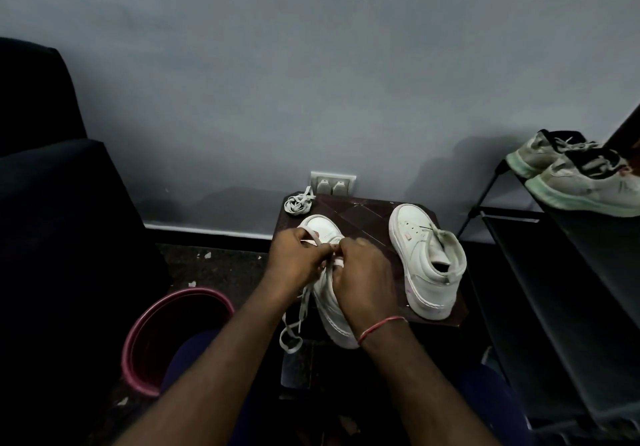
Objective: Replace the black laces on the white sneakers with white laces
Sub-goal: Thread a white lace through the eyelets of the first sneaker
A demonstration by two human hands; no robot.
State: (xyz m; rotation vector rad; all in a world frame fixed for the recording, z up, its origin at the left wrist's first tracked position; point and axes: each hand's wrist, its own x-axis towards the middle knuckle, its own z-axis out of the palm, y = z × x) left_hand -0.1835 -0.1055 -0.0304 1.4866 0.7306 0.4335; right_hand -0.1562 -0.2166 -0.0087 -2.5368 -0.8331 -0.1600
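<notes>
White lace (304,302) pinched in curled fingers of left hand (294,260) and right hand (363,274), atop near sneaker (323,226)

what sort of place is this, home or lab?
Probably a home, a room corner by a wall: a shoe rack holding worn sneakers, an electrical wall plate, and a pink bucket on the floor.

A grey wall (311,65) with a switch plate (333,182) backs a dark chair (52,186) and black rack (554,255).
</notes>
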